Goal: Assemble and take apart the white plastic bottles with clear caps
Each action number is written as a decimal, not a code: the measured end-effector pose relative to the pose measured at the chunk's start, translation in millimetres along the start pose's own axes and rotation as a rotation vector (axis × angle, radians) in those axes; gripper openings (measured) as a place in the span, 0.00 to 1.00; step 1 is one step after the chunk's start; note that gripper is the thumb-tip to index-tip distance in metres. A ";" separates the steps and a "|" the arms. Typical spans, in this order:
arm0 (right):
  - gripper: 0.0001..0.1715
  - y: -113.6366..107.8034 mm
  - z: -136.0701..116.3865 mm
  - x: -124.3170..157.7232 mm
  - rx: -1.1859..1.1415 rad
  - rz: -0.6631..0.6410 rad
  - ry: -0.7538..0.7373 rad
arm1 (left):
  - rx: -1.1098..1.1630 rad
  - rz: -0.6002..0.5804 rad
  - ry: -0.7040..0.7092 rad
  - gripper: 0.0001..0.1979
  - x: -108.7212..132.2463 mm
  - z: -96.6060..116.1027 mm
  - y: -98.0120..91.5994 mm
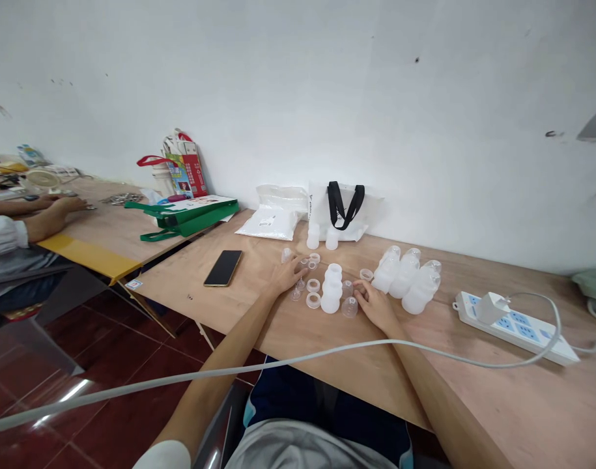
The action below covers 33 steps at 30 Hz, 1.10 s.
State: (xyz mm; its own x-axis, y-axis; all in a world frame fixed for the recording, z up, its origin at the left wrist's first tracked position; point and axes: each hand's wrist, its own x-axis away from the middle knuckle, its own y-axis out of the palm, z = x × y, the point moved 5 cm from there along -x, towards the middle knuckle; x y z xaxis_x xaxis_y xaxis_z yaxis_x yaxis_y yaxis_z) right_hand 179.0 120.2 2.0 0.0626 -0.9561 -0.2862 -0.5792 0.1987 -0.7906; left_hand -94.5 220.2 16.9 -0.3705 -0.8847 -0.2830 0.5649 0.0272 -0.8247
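My left hand (285, 277) rests on the wooden tabletop (337, 352) with its fingers spread, next to clear silicone rings (313, 300) and small clear teats (298, 292). My right hand (373, 305) lies curled close by a clear teat (349, 307), and its fingertips almost reach a small clear cup (347, 288). Whether those fingers pinch something small cannot be seen. Between my hands stands a translucent white plastic bottle (331, 293). Several more bottles (405, 277) lie tilted in a group to the right, and a pair (321, 238) stands at the back.
A white power strip (515, 326) with a plug and cable lies at right. A black smartphone (223, 268) lies at left, and white bags (278, 215) stand by the wall. A co-worker's hands (58, 212) rest on the adjoining table (107, 221), beside a green bag (185, 219).
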 end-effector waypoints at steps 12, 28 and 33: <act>0.15 -0.1 0.7 -0.3 0.005 -0.011 -0.006 | 0.227 0.138 0.053 0.22 -0.6 2.4 -1.9; 0.14 1.2 1.0 -0.8 0.015 -0.020 -0.012 | 0.298 0.122 0.086 0.20 -1.9 6.8 -4.6; 0.13 1.4 1.2 -0.8 0.016 -0.021 -0.020 | 0.291 0.122 0.100 0.17 -4.7 0.9 0.6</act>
State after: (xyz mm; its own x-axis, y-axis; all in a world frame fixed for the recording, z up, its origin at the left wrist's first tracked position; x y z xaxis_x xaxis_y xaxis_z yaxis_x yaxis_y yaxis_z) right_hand 179.0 121.5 0.5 0.0912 -0.9556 -0.2801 -0.5641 0.1821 -0.8053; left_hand -91.8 224.0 18.2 -0.3498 -0.8325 -0.4297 0.7913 -0.0170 -0.6112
